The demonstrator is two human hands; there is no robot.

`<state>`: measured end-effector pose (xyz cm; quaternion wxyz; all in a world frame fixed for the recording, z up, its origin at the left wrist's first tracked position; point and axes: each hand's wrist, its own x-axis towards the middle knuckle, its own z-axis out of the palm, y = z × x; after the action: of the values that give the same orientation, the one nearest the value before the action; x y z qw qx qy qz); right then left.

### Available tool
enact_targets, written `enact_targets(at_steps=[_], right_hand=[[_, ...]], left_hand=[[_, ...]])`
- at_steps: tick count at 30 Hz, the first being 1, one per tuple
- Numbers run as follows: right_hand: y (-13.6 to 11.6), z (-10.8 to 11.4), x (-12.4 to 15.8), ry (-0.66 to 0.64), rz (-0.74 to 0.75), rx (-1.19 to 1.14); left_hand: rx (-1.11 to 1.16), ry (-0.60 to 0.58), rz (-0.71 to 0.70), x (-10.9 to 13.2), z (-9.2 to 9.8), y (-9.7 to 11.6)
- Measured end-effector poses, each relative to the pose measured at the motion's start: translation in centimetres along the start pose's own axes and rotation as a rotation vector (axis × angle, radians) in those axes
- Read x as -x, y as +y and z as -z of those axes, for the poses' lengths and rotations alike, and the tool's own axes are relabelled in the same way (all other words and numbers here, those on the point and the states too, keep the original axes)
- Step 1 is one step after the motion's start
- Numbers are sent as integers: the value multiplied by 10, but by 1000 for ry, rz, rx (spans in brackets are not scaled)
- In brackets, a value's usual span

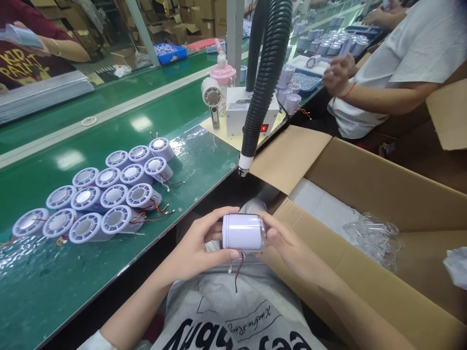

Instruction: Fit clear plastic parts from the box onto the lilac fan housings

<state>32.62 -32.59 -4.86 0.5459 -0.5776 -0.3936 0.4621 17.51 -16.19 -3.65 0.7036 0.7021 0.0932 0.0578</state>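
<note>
Between my two hands, above my lap, is a lavender cylindrical fan housing [242,232] lying on its side. A clear plastic sleeve seems to cover its right part. Thin red, black and white wires dangle from its underside. My left hand [207,243] grips the left end, thumb below and fingers over the top. At the right end my right hand [282,236] curls its fingers against the clear rim. Over on the green table to the left stand several similar lavender housings [113,195] in rows, round grilles facing up and wires trailing.
A black ribbed hose [264,82] hangs ahead, its nozzle above the table edge. Behind it are a white box-shaped machine [237,114], a handheld fan [212,97] and a pink-lidded cup [223,75]. An open carton [365,170] with clear plastic parts [375,236] lies right. Co-workers sit nearby.
</note>
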Motion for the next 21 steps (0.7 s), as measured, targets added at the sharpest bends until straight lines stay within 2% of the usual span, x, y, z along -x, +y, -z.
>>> enact_targets(at_steps=[3, 5, 7, 9, 10, 13, 15, 17, 21], right_hand=[[4, 5, 4, 4, 86, 128], [9, 7, 6, 7, 242, 266], [13, 9, 6, 4, 458, 446], [16, 11, 7, 6, 556, 520], [17, 11, 7, 4, 521, 479], [17, 10, 9, -1, 266, 152], [16, 9, 10, -8, 170, -16], [14, 9, 11, 0, 173, -19], [13, 11, 12, 8, 227, 142]], left_hand=[[72, 1, 62, 3, -1, 0], [103, -4, 88, 4, -1, -1], [116, -8, 108, 4, -1, -2], [101, -11, 107, 4, -1, -2], [82, -15, 93, 4, -1, -2], [45, -47, 15, 3, 0, -1], [95, -80, 15, 3, 0, -1], [181, -105, 66, 3, 0, -2], [255, -125, 138, 4, -2, -5]])
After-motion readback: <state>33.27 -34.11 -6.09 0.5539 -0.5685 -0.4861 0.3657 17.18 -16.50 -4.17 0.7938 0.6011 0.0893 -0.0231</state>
